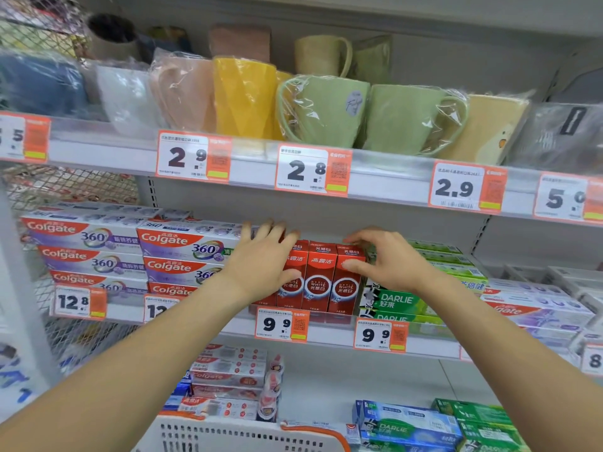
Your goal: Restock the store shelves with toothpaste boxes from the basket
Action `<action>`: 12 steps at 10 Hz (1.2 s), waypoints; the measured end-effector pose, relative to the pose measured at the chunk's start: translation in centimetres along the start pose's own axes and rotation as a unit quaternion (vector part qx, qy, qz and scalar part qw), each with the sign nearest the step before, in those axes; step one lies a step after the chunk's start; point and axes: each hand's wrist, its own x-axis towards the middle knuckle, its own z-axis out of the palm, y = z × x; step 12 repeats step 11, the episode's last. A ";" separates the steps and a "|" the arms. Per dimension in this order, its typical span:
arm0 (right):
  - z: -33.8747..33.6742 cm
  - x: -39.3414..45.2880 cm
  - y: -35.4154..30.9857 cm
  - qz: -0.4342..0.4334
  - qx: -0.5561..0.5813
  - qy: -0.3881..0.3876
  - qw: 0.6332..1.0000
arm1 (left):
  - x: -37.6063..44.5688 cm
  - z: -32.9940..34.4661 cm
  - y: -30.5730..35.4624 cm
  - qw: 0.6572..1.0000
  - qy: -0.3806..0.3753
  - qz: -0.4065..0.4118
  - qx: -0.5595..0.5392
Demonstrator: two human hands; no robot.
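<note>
Red toothpaste boxes [318, 278] upright between hands: left hand [261, 259] flat against left flank, right hand [388, 259] pinching rightmost box, equally near.

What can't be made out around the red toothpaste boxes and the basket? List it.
Head view only:
- Leftmost red toothpaste boxes: covered by the left hand, so their count is unclear.
- Basket: cut off by the bottom edge; contents unseen.
- Green Darlie boxes: partly behind the right hand.
- Price tag: small print unreadable.
- Upper-left shelf goods: blurred.
</note>
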 end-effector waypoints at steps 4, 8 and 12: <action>0.4 2.4 -2.0 -0.019 0.002 -0.063 0.998 | 1.7 -0.7 1.7 0.990 0.005 0.057 -0.126; 0.7 2.8 -1.7 0.020 0.051 -0.054 0.997 | 1.8 -1.6 1.7 0.987 -0.024 0.026 -0.157; 0.9 1.9 -2.2 -0.013 -0.005 -0.022 1.000 | 1.9 -1.1 1.5 0.988 0.013 0.044 -0.150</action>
